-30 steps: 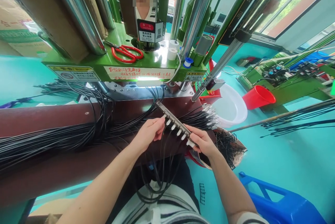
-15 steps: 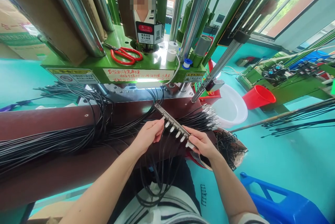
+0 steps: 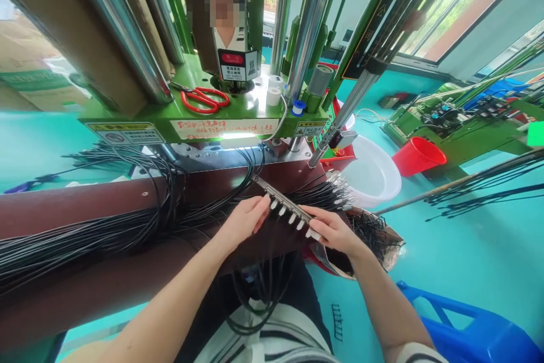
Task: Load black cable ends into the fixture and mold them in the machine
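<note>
A narrow metal bar [image 3: 284,199] slants in front of me, its upper left end near the machine's edge. My right hand [image 3: 334,231] grips the bar's lower right end, thumb and fingers closed round it. Several silvery plug connectors [image 3: 292,219] stick out along the bar's near side, and black cables [image 3: 272,281] hang from them in loops over my lap. My left hand [image 3: 247,217] pinches the cable connector at the bar's upper left part; the fingertips mostly hide it.
Bundled black cables [image 3: 85,241] lie over the brown bench [image 3: 140,279], and more with silvery ends [image 3: 340,190] lie right of the bar. Red-handled scissors [image 3: 205,101] rest on the green press [image 3: 250,115]. A white basin [image 3: 389,182], red bucket [image 3: 419,158] and blue stool [image 3: 480,332] stand to the right.
The view has shifted slightly. Both hands stay at the bar, which has tipped a little flatter; the left fingers now cover more of the connector at its upper left part.
</note>
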`<state>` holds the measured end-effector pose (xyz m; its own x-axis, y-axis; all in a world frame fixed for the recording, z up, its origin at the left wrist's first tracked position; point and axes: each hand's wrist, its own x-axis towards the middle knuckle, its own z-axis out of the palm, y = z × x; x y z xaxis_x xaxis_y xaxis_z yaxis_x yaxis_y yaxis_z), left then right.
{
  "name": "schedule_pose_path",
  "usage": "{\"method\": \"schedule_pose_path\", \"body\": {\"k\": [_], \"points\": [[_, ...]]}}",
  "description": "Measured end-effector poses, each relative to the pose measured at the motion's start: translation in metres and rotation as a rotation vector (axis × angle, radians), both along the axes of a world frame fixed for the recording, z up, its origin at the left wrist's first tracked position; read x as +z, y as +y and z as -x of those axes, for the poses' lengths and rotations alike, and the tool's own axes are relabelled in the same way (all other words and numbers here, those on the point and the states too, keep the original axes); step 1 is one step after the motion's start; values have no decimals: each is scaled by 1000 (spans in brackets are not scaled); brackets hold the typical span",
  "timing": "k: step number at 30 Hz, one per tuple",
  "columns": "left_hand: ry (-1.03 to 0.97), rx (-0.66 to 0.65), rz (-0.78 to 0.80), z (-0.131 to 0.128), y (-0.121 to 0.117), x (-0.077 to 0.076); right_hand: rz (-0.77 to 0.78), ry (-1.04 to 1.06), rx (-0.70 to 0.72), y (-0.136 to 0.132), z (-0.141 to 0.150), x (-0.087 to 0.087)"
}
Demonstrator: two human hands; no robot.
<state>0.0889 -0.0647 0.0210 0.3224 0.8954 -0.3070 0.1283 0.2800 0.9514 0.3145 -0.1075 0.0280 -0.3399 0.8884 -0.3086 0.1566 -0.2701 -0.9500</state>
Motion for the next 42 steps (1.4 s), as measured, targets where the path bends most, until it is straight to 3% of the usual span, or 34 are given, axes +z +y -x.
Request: {"method": "schedule_pose_path", "body": {"k": [6, 11, 13, 17, 20, 26, 32, 37, 42], "points": [[167, -10, -283, 20, -13, 4, 71, -267, 167, 33, -32, 31], [191, 24, -361, 32, -8, 6, -26, -459, 446, 95, -22, 33], [205, 49, -383, 37, -4, 8, -131, -529, 564, 121, -6, 29], [223, 120, -411, 54, 3, 9, -544, -632, 769, 158, 31, 17], [245, 161, -435, 66, 11, 7, -703, -711, 822, 172, 49, 8], [460, 95, -544, 78, 49, 4, -672, -654, 685, 174, 51, -6], [786, 6, -568, 75, 77, -9, -527, -548, 180, 176, 38, -27], [944, -89, -640, 68, 69, -20, -567, -558, 130, 179, 34, -36], [989, -97, -602, 68, 67, -19, -636, -568, 123, 177, 37, -39]]}}
